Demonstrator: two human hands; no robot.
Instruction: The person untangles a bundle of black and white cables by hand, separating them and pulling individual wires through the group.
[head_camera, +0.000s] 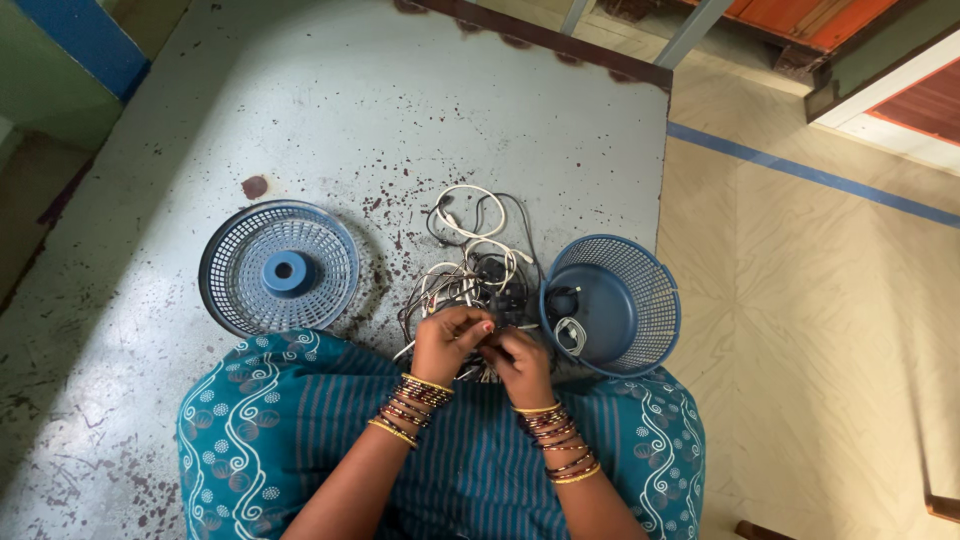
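A tangled heap of white and black cables lies on the grey table in front of me. My left hand and my right hand meet at the near edge of the heap, fingers closed on a cable between them. Both wrists carry several bangles. A blue mesh basket stands just right of the hands, with a coiled white cable and a dark plug inside. A round blue mesh lid lies flat to the left of the heap.
The table's right edge runs close past the basket, with a beige floor and a blue stripe beyond. My lap in teal patterned cloth presses against the near edge. A small reddish spot marks the stained tabletop.
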